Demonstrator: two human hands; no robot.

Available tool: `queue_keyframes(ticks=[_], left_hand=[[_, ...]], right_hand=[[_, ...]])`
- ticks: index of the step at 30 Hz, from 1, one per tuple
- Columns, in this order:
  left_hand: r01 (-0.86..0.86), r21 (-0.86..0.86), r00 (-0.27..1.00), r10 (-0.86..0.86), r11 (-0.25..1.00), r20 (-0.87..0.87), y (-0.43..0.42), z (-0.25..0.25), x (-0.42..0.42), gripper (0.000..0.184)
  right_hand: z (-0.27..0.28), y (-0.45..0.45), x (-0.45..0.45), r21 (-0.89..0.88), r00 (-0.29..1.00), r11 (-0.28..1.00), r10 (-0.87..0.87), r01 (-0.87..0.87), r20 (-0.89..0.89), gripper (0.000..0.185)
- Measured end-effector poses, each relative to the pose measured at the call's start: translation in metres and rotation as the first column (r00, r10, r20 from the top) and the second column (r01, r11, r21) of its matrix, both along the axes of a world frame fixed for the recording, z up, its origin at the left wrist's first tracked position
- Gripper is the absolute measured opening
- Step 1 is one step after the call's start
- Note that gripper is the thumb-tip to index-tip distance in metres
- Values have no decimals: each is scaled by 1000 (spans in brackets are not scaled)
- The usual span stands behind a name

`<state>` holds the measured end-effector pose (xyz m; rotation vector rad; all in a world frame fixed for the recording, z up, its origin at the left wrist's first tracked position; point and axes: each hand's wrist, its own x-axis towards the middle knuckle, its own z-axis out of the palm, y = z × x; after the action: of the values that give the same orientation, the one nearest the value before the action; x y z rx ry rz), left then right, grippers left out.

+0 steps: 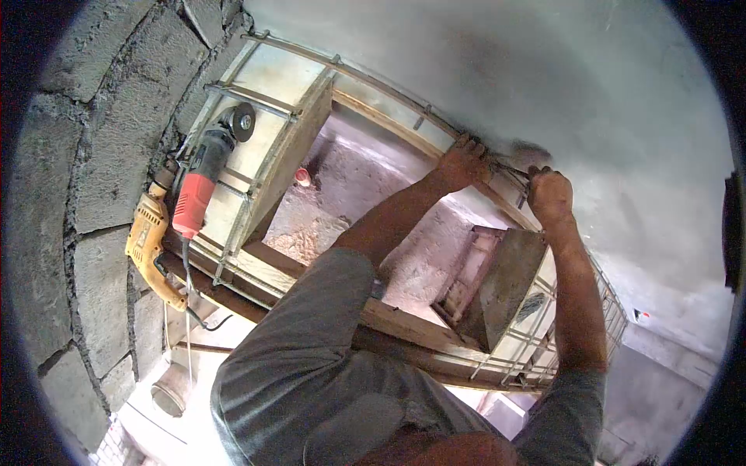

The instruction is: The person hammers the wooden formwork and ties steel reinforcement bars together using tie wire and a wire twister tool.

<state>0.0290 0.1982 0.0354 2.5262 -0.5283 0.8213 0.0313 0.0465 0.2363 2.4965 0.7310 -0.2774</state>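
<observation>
Left grip (464,165), right grip (550,196) near rebar (381,83)

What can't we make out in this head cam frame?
All head view:
- Whatever the right hand grips: covered by its own fingers.
- Left hand's exact contact: fingers cover it, against dark metal.
- Red-and-black item: too small to identify.
- Dark object, far right: cut off by the lens edge.

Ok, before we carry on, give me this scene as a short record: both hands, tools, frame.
Left hand: at the frame edge, against the smooth grey wall
Right hand: near the left, fingers curled by a thin dark item; exact grip unclear
Angle grinder: red and dark, untouched, over the metal bars
Drill: yellow, untouched, beside the grinder
Frame: wooden boards with metal bars
</observation>
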Motion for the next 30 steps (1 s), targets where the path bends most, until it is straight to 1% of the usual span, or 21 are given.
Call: queue_keyframes(ticks=[2,3,5,6,7,9,10,11,12,14,16,18,19,20,21,22,23,25,26,29,30], left_hand=[[18,108,985,1,994,-172,-5,-3,4,27],[32,98,985,-15,995,-169,-8,-6,6,27],[0,-11,1000,0,1000,9,-12,-21,17,27],[45,-127,998,-39,991,50,-12,-34,26,30],[65,-137,997,-58,988,59,-10,-32,24,30],[97,-104,992,-88,990,88,-2,-26,15,32],[111,-109,991,-102,988,90,0,-21,14,32],[103,-35,995,-102,994,22,3,-16,14,33],[96,41,995,-94,994,-45,3,-13,15,35],[41,-17,996,-42,999,-83,-4,-10,20,38],[-19,-70,991,9,997,-136,-5,7,18,40],[97,66,870,-53,993,-490,6,49,13,48],[112,77,863,-58,991,-503,1,46,15,48],[-8,-45,806,-20,999,-592,-4,43,20,49],[-141,-149,737,4,979,-676,-8,40,24,50],[-172,-193,858,51,966,-511,-14,35,28,46],[-159,-183,857,44,970,-513,-18,39,29,46],[-273,-115,757,140,955,-638,-23,51,34,46],[-267,-106,762,142,958,-631,-26,44,39,46],[-230,-36,821,174,972,-544,-25,36,46,53],[-186,-127,797,75,974,-599,-20,38,45,54]], right_hand=[[20,23,3,-105,990,989,99,-109,-96,19],[18,24,7,28,985,986,164,-163,-49,19],[10,20,31,263,949,913,312,-311,39,20],[12,21,40,311,936,885,347,-348,59,21],[15,24,49,355,921,852,381,-384,81,22],[32,38,51,119,960,983,164,-140,-228,23],[23,22,60,113,962,986,149,-125,-228,23],[1,-8,71,34,924,994,107,-102,-366,24],[-14,-36,67,124,870,992,35,31,-491,25],[-45,-91,56,224,689,912,-84,344,-720,30],[-92,-139,21,413,495,543,-5,731,-869,41],[-86,-107,-17,419,499,389,-130,820,-857,29],[-67,-85,-31,227,236,65,-233,972,-943,28],[-77,-84,-37,217,222,49,-222,975,-949,28],[-86,-86,-43,225,222,-5,-132,974,-966,28],[-95,-90,-48,230,228,-60,-43,971,-973,29],[-108,-96,-51,226,224,-75,-37,971,-974,29],[-147,-107,-56,151,168,-118,149,981,-974,37],[-156,-103,-60,143,173,-169,181,975,-968,37],[-137,-97,-60,107,136,-208,129,972,-982,34],[-130,-100,-53,240,241,-68,14,968,-970,31]])
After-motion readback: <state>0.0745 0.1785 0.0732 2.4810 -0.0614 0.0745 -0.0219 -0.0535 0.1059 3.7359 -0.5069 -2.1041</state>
